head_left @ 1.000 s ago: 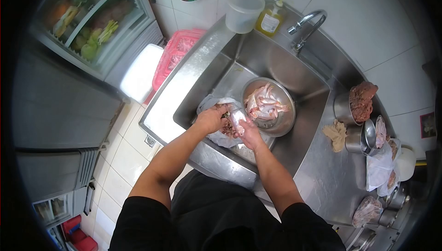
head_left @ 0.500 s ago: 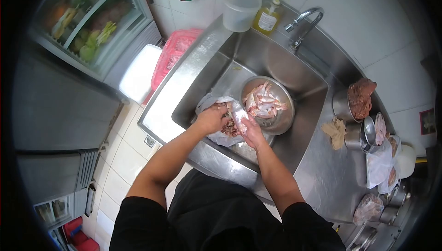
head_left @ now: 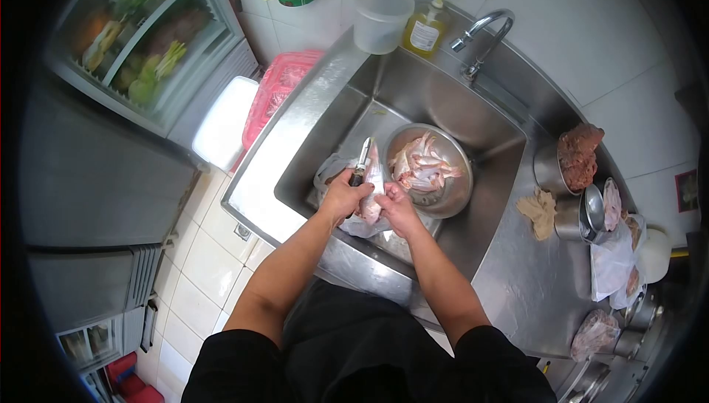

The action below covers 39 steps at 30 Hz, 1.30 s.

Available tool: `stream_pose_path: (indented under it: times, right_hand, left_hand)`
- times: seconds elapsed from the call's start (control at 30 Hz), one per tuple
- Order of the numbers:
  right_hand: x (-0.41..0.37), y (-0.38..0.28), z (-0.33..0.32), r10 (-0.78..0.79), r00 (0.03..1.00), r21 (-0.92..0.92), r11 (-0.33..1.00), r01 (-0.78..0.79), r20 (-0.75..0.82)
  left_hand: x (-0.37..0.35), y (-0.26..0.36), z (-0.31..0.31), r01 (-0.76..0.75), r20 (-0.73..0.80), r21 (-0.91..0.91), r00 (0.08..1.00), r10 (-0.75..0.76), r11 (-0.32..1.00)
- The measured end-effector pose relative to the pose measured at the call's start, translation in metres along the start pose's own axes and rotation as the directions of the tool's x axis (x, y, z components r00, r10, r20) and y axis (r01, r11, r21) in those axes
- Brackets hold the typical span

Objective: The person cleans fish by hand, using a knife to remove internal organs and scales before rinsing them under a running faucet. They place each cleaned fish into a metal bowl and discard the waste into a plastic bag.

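Observation:
Over the sink [head_left: 484, 233], my left hand [head_left: 343, 197] is closed around the black handle of a peeler [head_left: 364, 153], its slotted metal blade pointing away from me. A pale silvery-pink fish [head_left: 374, 181] lies alongside the tool. My right hand [head_left: 399, 211] grips this fish near its lower end, and the left fingers touch its side. Below both hands sits a white plastic bag [head_left: 330, 170], largely covered by them. To the right, a round metal bowl [head_left: 459, 200] holds several similar fish [head_left: 425, 163].
Behind the sink are a faucet [head_left: 484, 37], a yellow soap bottle [head_left: 425, 30] and a clear plastic tub [head_left: 382, 19]. On the right counter stand a pot of raw meat [head_left: 578, 155], a tan cloth [head_left: 538, 213] and bagged food [head_left: 594, 334]. A pink basket [head_left: 277, 93] is left of the sink.
My left hand has come up out of the plastic bag and now holds the peeler. The fish in my right hand has turned more upright and shifted slightly left.

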State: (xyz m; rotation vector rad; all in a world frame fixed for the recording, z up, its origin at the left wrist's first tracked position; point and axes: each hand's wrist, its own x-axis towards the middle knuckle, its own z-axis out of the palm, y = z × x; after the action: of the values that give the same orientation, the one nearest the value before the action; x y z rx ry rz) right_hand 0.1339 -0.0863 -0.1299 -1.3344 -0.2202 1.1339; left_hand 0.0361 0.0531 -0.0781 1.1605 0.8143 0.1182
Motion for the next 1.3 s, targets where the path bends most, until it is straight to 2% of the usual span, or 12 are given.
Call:
stream_pose_path:
  times: [0.07,0.17,0.27,0.37,0.47,0.67,0.77,0.87,0.97,1.07,1.27,1.3]
  right_hand:
    - [-0.002,-0.012,0.001,0.052,0.998,-0.184,0.981,-0.059,-0.04]
    - [-0.012,-0.019,0.017,-0.334,0.92,-0.301,0.916,0.266,-0.204]
    - [-0.02,-0.047,0.017,-0.359,0.933,-0.571,0.774,0.272,-0.042]
    - [-0.007,-0.042,-0.001,-0.562,0.792,-0.845,0.281,0.455,0.239]
    - [-0.004,-0.046,-0.002,-0.522,0.803,-0.855,0.24,0.46,0.286]
    - [0.002,-0.043,-0.001,-0.424,0.865,-0.943,0.066,0.325,0.268]
    - [0.008,-0.044,-0.003,-0.483,0.87,-0.814,0.541,0.212,-0.094]
    - [0.005,-0.048,-0.001,-0.502,0.855,-0.786,0.578,0.219,-0.132]
    - [-0.013,-0.068,0.012,-0.429,0.899,-0.783,0.527,0.331,0.091]
    - [-0.013,-0.069,0.017,-0.564,0.753,-0.839,0.182,0.513,0.339]
    - [-0.009,-0.073,0.028,-0.326,0.911,-0.948,0.103,0.301,0.254]
    - [-0.008,-0.067,0.026,-0.344,0.895,-0.936,0.107,0.336,0.282]
  left_hand:
    - [0.0,0.0,0.0,-0.02,0.003,0.007,1.0,0.02,1.0]
    - [0.001,0.0,0.001,-0.041,-0.004,0.069,0.999,0.041,0.997]
    - [-0.002,0.004,0.004,-0.012,-0.019,0.151,1.0,0.015,0.989]
    - [-0.002,0.004,0.004,0.0,-0.02,0.219,1.0,0.004,0.976]
    - [0.0,-0.003,0.005,-0.008,-0.005,0.22,1.0,0.01,0.975]
    - [0.006,-0.017,0.001,-0.014,0.05,0.13,0.999,0.007,0.991]
    - [-0.002,-0.004,0.003,0.014,0.027,0.088,0.999,-0.017,0.996]
    - [-0.005,0.006,-0.002,0.038,0.003,0.084,0.999,-0.038,0.996]
    - [-0.004,0.01,-0.007,0.055,-0.002,0.082,0.998,-0.055,0.995]
    - [-0.004,0.01,-0.006,0.02,0.006,0.052,1.0,-0.02,0.998]
    - [-0.006,0.007,-0.004,0.018,0.002,0.081,1.0,-0.018,0.997]
    - [-0.004,0.006,-0.005,0.026,-0.008,0.051,1.0,-0.025,0.998]
